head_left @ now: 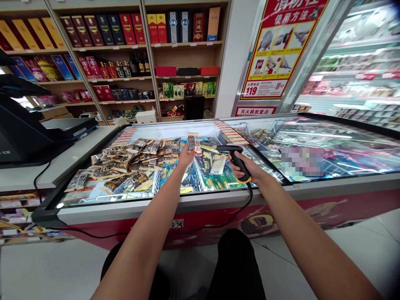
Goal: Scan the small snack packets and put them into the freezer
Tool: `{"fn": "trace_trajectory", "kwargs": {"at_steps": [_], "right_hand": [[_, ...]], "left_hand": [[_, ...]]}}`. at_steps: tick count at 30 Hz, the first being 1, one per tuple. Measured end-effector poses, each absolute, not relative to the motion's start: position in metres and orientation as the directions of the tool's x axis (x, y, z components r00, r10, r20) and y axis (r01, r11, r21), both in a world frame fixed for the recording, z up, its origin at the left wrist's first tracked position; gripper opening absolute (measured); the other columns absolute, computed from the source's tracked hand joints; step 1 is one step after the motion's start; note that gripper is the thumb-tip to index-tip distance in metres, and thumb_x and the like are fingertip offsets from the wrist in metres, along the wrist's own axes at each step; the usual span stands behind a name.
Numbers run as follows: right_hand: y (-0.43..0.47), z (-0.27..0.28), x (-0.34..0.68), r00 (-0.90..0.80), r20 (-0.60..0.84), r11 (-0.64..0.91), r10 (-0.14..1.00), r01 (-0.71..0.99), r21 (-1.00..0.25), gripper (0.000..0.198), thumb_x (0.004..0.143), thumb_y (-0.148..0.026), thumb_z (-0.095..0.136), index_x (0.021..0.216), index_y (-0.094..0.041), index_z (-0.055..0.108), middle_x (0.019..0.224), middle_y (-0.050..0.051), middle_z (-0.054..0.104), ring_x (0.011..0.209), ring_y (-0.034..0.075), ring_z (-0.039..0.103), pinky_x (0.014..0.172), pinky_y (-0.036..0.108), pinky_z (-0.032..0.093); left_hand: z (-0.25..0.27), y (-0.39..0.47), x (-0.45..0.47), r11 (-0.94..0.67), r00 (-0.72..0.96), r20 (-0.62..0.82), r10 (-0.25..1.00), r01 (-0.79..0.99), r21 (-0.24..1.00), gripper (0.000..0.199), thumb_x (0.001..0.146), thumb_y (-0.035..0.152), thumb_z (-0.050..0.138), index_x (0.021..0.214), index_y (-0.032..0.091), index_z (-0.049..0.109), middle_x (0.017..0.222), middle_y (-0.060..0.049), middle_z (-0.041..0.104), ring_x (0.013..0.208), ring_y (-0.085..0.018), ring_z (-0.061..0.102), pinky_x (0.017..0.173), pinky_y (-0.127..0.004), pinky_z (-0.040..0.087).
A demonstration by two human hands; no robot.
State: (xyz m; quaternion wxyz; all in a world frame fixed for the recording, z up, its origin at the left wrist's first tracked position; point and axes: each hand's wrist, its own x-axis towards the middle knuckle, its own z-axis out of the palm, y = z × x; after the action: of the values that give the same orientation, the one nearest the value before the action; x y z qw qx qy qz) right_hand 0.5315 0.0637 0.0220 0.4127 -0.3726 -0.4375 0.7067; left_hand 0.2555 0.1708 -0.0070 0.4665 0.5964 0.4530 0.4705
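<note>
What could go wrong first: the small packet (193, 143) sits high in our left hand (186, 157), pinched near its lower end, so a loose pinch could let it slip among the heaped packets (137, 157) at about nine o'clock from it. That heap looks uneven, and a brush of our forearm might set its loose edge sliding. The black cable (250, 193) drops at six o'clock from our right hand (252, 166) and runs along the front of the chest freezer (125, 211) toward eight o'clock; we judge that a snag on the rim or our knee could tug the scanner (245, 171) off its aim. Glare or a creased wrapper might also spoil a reading.

Now our hands. The left is narrowed to a pinch on the packet, well apart from the scanner. The right is wrapped round the scanner's grip, at four o'clock from the packet, with the nose turned toward nine. We cannot tell whether the trigger is pressed.
</note>
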Motion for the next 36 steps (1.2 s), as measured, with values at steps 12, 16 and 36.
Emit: {"fn": "trace_trajectory", "kwargs": {"at_steps": [12, 16, 36], "right_hand": [[0.061, 0.028, 0.54, -0.366, -0.083, -0.256, 0.927, -0.457, -0.852, 0.041, 0.092, -0.055, 0.082, 0.102, -0.02, 0.061, 0.059, -0.007, 0.049, 0.037, 0.005, 0.031, 0.036, 0.017, 0.03], [0.056, 0.032, 0.556, -0.315, 0.146, -0.21, 0.938, -0.85, -0.484, 0.031, 0.096, -0.043, 0.079, 0.111, -0.021, 0.063, 0.057, -0.011, 0.049, 0.035, 0.005, 0.038, 0.039, 0.017, 0.039], [0.041, 0.02, 0.566, -0.174, 0.535, -0.543, 0.827, 0.0, 0.84, 0.034, 0.084, -0.013, 0.083, 0.112, -0.029, 0.072, 0.071, 0.0, 0.07, 0.047, 0.008, 0.052, 0.035, 0.019, 0.03]], "left_hand": [[-0.001, 0.166, 0.258, -0.127, 0.12, 0.104, 0.987, 0.2, 0.971, 0.074, 0.104, 0.03, 0.06, 0.17, 0.012, 0.032, 0.096, -0.012, 0.085, 0.086, -0.027, 0.077, 0.084, -0.038, 0.06], [0.007, 0.161, 0.274, -0.15, 0.102, 0.126, 0.987, 0.284, 0.947, 0.051, 0.106, 0.035, 0.059, 0.152, 0.012, 0.055, 0.095, -0.013, 0.082, 0.084, -0.028, 0.077, 0.086, -0.04, 0.06], [0.005, 0.13, 0.32, -0.655, 0.592, 0.289, 0.752, 0.623, 0.428, 0.04, 0.106, 0.04, 0.058, 0.141, 0.024, 0.069, 0.162, -0.015, 0.059, 0.151, -0.041, 0.049, 0.127, -0.061, 0.034]]}}
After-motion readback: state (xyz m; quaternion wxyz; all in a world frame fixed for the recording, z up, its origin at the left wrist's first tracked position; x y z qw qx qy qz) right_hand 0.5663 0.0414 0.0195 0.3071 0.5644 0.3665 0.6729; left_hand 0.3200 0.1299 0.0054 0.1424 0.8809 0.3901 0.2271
